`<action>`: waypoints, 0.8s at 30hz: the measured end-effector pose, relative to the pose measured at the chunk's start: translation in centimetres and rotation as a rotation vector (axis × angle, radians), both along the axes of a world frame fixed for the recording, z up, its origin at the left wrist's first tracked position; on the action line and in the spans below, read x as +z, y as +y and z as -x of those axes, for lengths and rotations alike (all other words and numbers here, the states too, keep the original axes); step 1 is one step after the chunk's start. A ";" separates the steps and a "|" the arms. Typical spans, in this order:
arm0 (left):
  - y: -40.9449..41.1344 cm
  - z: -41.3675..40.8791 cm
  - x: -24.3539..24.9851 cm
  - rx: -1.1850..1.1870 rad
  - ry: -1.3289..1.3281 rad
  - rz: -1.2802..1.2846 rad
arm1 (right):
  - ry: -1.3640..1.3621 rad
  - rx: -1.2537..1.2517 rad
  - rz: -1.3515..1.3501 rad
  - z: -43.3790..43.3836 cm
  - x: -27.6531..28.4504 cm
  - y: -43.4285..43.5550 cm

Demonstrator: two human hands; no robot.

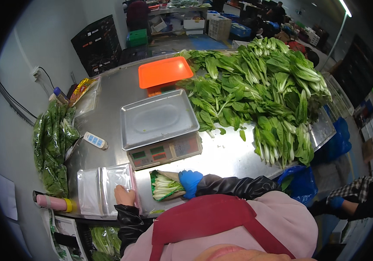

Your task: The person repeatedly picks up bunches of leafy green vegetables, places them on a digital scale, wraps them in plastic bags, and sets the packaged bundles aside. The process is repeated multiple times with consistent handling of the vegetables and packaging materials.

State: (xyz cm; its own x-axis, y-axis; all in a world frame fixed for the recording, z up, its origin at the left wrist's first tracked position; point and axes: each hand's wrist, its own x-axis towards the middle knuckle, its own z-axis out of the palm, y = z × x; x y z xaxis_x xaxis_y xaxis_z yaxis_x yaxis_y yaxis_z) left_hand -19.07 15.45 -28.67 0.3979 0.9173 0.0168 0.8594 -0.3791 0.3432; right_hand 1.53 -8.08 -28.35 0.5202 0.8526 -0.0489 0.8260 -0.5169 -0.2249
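My right hand (190, 183), in a blue glove, grips the end of a wrapped bundle of leafy greens (165, 185). Pale stems show at the bundle's open side, inside a brown and green wrapper. My left hand (124, 195) is bare and rests at the right part of a stack of clear plastic bags (90, 191); whether its fingers pinch a bag is not clear. Just beyond the bundle stands a digital scale (165, 153) with a bare metal pan (158, 119).
A large heap of leafy greens (238, 88) covers the right and far table. Behind the scale is an orange tray (165, 72). At left lie bagged greens (51, 150), a power strip (95, 140) and a pink roll (52, 203). A co-worker's gloved hand (336, 202) is at right.
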 end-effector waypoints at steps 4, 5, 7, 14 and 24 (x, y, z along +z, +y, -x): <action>0.0 1.1 -3.3 -0.006 -0.083 -0.097 | 0.188 0.111 0.039 -0.4 3.0 -0.5; 0.2 1.3 -3.9 0.004 -0.100 -0.110 | 0.255 0.166 0.045 -0.6 3.5 -0.6; 1.2 1.9 -4.1 -0.008 -0.152 -0.127 | 0.285 0.166 0.072 -1.3 4.6 -0.8; 1.0 2.3 -2.2 0.133 -0.659 -0.185 | 0.995 0.144 -0.135 -4.1 8.5 -0.3; -5.3 -0.7 4.3 -0.203 -0.674 0.348 | 0.542 0.467 0.005 -2.4 9.6 3.5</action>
State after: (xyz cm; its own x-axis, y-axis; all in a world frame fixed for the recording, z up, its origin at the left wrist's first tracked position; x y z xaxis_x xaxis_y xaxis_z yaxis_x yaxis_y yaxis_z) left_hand -18.32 10.14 -24.33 0.5645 0.8245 0.0394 0.3492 -0.2819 0.8936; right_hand 3.91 -4.57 -18.71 0.0017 0.9794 -0.2018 0.7342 -0.1382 -0.6647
